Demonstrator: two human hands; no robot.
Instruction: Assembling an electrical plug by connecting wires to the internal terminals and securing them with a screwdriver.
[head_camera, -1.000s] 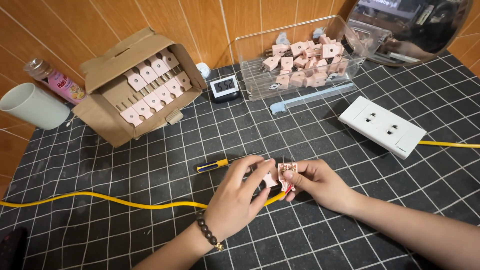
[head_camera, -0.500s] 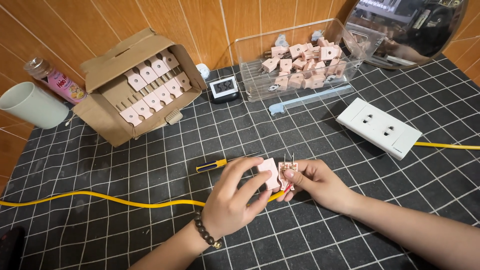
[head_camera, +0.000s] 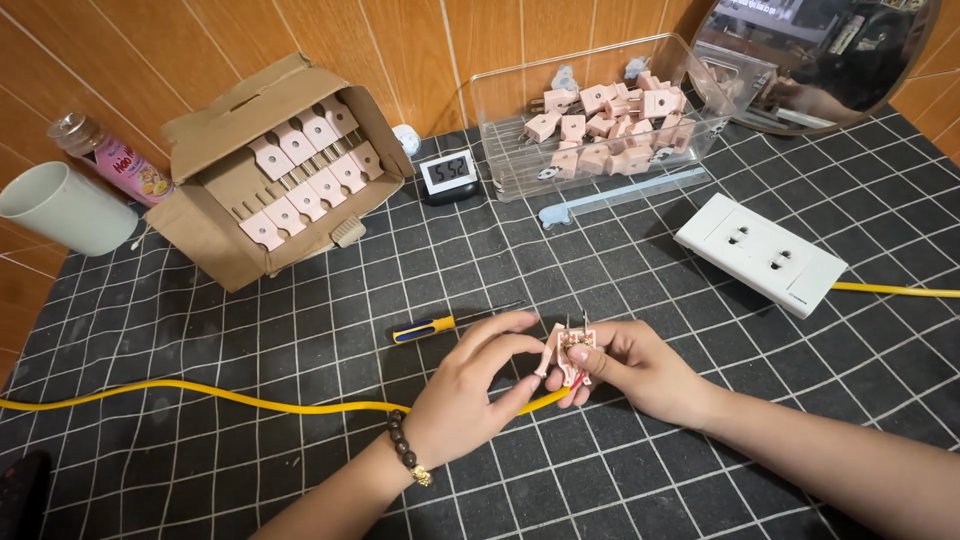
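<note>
Mid-assembly on a pink plug (head_camera: 566, 352): right hand (head_camera: 640, 368) pinches its wired base, left hand (head_camera: 475, 395) grips the cover half. Next it probably needs careful alignment over the yellow cable (head_camera: 200, 400).

Packages, a label and a screen at the far edge of the tabletop

An open brown cardboard box (head_camera: 280, 170) of pink plugs sits far left; a pink-labelled bottle (head_camera: 110, 160) beside it; a small black-framed display (head_camera: 447, 175) stands centre; a clear plastic tub (head_camera: 600, 115) right.

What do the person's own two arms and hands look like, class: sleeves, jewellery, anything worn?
Both forearms are bare, with no sleeves in view. The left hand has a bracelet of dark round beads with one gold-coloured bead at the wrist. The right hand wears nothing visible: no glove, ring or watch.
</note>
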